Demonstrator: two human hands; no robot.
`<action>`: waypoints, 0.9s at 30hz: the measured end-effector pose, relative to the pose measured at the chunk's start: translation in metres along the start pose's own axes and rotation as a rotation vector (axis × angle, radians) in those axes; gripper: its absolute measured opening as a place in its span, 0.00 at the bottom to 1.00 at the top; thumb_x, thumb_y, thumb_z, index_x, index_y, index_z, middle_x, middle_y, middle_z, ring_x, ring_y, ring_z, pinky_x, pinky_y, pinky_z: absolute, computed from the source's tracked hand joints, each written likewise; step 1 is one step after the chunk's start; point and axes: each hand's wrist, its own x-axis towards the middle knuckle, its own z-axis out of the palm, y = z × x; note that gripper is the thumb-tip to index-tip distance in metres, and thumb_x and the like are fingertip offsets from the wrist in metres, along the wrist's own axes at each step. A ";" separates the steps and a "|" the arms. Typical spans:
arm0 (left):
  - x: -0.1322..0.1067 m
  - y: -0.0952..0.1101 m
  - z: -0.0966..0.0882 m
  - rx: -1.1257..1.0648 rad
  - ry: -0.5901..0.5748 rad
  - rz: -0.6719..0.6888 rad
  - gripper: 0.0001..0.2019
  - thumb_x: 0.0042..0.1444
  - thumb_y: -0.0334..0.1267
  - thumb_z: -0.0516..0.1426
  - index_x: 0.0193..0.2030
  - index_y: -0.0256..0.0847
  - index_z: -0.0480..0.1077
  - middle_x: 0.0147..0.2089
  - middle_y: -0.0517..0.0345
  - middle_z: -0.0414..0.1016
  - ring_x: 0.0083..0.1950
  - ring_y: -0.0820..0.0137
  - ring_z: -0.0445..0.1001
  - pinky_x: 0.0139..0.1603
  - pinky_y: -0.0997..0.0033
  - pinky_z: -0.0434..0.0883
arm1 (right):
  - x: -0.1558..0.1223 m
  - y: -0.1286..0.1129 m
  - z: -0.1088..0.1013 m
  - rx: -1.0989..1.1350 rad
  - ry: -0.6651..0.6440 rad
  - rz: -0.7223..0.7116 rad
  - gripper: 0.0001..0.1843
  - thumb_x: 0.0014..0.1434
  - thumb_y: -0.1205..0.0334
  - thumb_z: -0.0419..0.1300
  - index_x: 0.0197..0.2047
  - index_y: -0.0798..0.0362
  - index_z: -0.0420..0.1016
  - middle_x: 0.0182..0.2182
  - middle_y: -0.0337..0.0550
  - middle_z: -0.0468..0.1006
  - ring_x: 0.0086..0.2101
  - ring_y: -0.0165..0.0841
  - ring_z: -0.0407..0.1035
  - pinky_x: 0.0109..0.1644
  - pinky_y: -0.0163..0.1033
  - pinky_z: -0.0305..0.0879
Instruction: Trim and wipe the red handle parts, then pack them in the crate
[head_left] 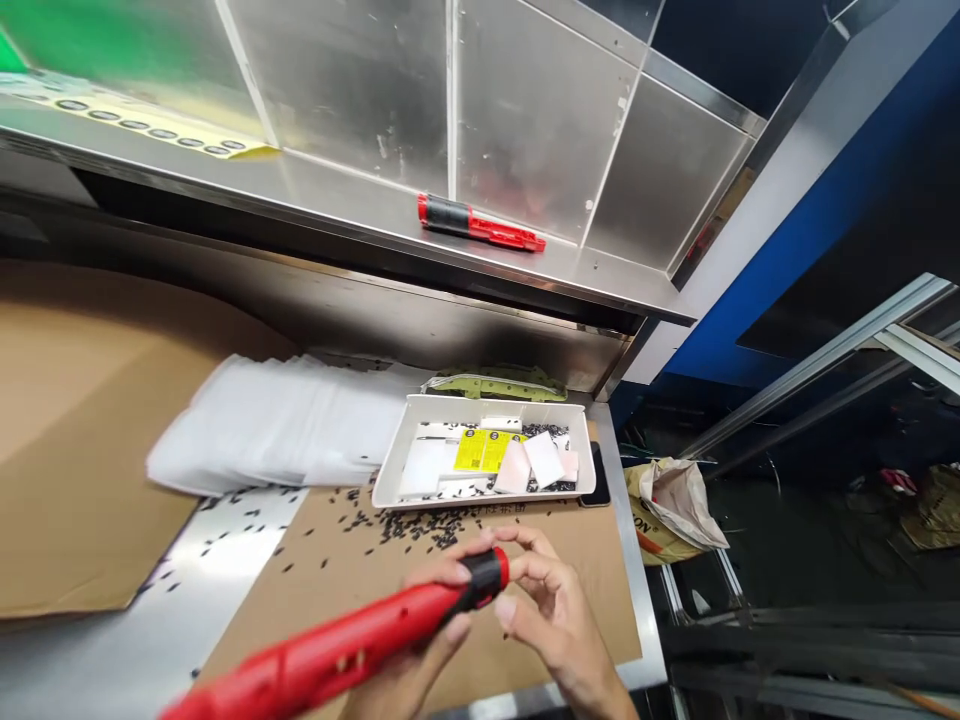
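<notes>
A long red plastic tool body (337, 640) with a black section and a red ring at its end slants up across the front. My left hand (420, 640) is wrapped around it near the black section, thumb and fingers on either side. Curled beside the ringed end is my right hand (551, 610), its thumb and fingertips apart around that end. Whether those fingertips touch the ring, I cannot tell. Many small black pieces (420, 525) lie scattered on the brown cardboard sheet (300, 600) behind my hands.
Beyond them stands a white tray (390, 480) with a yellow label (480, 450), pale pads and black pieces. A phone (598, 480) lies beside it. White sheets (292, 425) and a large cardboard piece (90, 430) are left. Another red-and-black tool body (480, 225) rests on the metal shelf (337, 200).
</notes>
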 end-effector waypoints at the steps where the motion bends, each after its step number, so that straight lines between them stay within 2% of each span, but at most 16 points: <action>1: 0.003 -0.001 -0.004 -0.077 0.033 -0.063 0.11 0.48 0.45 0.67 0.40 0.54 0.75 0.53 0.58 0.78 0.64 0.53 0.66 0.70 0.48 0.50 | 0.002 0.000 -0.001 0.011 -0.018 -0.001 0.21 0.50 0.43 0.68 0.40 0.50 0.81 0.58 0.52 0.66 0.59 0.46 0.62 0.65 0.51 0.52; 3: 0.010 -0.003 -0.012 -0.278 0.058 -0.205 0.15 0.50 0.48 0.66 0.45 0.56 0.74 0.52 0.59 0.80 0.63 0.54 0.68 0.70 0.46 0.49 | 0.004 -0.002 -0.003 -0.013 0.028 -0.012 0.19 0.50 0.44 0.69 0.38 0.50 0.80 0.58 0.52 0.67 0.59 0.46 0.62 0.65 0.51 0.51; 5: 0.013 -0.005 -0.018 -0.445 0.033 -0.300 0.17 0.52 0.48 0.65 0.49 0.57 0.72 0.51 0.59 0.81 0.62 0.57 0.70 0.70 0.47 0.50 | 0.006 -0.003 -0.002 -0.078 0.121 -0.040 0.17 0.51 0.44 0.67 0.34 0.51 0.80 0.57 0.53 0.69 0.59 0.46 0.62 0.66 0.52 0.50; 8: 0.014 -0.003 -0.017 -0.538 0.000 -0.302 0.18 0.55 0.45 0.63 0.52 0.60 0.71 0.53 0.61 0.80 0.62 0.61 0.70 0.70 0.54 0.53 | 0.005 -0.003 0.005 -0.155 0.152 -0.088 0.19 0.55 0.43 0.64 0.37 0.49 0.82 0.60 0.53 0.68 0.63 0.47 0.57 0.66 0.54 0.49; 12: 0.009 0.004 -0.004 -0.466 0.044 -0.315 0.31 0.53 0.45 0.65 0.62 0.58 0.62 0.53 0.57 0.80 0.63 0.59 0.69 0.66 0.59 0.61 | 0.002 0.006 0.019 -0.177 0.152 -0.148 0.21 0.59 0.42 0.60 0.48 0.46 0.80 0.65 0.50 0.63 0.68 0.46 0.46 0.69 0.57 0.43; 15: 0.007 0.006 0.004 -0.364 0.057 -0.333 0.39 0.48 0.47 0.68 0.66 0.54 0.58 0.56 0.52 0.78 0.64 0.54 0.67 0.62 0.61 0.65 | 0.002 0.014 0.027 -0.168 0.141 -0.159 0.22 0.61 0.43 0.58 0.50 0.48 0.79 0.66 0.49 0.61 0.68 0.45 0.45 0.70 0.58 0.40; 18: 0.009 0.008 0.005 -0.342 0.042 -0.372 0.48 0.46 0.52 0.68 0.70 0.51 0.49 0.53 0.51 0.80 0.61 0.55 0.70 0.56 0.67 0.69 | 0.004 0.017 0.027 -0.235 0.129 -0.169 0.21 0.63 0.43 0.56 0.48 0.47 0.81 0.66 0.48 0.62 0.69 0.45 0.43 0.70 0.59 0.42; 20: 0.011 0.009 0.005 -0.341 0.015 -0.399 0.52 0.46 0.54 0.67 0.72 0.51 0.42 0.50 0.53 0.81 0.58 0.57 0.73 0.52 0.69 0.69 | 0.006 0.016 0.024 -0.338 0.126 -0.202 0.18 0.62 0.45 0.58 0.44 0.45 0.83 0.66 0.45 0.62 0.69 0.46 0.41 0.69 0.60 0.43; 24: 0.015 0.012 0.004 -0.363 0.017 -0.413 0.56 0.48 0.54 0.66 0.72 0.55 0.30 0.46 0.57 0.83 0.52 0.61 0.77 0.48 0.71 0.70 | 0.009 0.013 0.015 -0.554 0.124 -0.332 0.08 0.58 0.52 0.64 0.37 0.43 0.84 0.65 0.41 0.63 0.69 0.48 0.41 0.68 0.60 0.46; 27: 0.017 0.011 0.005 -0.402 -0.004 -0.427 0.56 0.51 0.51 0.65 0.72 0.55 0.26 0.45 0.56 0.83 0.50 0.61 0.78 0.47 0.69 0.70 | 0.011 0.013 0.011 -0.663 0.151 -0.391 0.05 0.57 0.56 0.66 0.36 0.44 0.83 0.65 0.39 0.62 0.69 0.49 0.41 0.68 0.59 0.48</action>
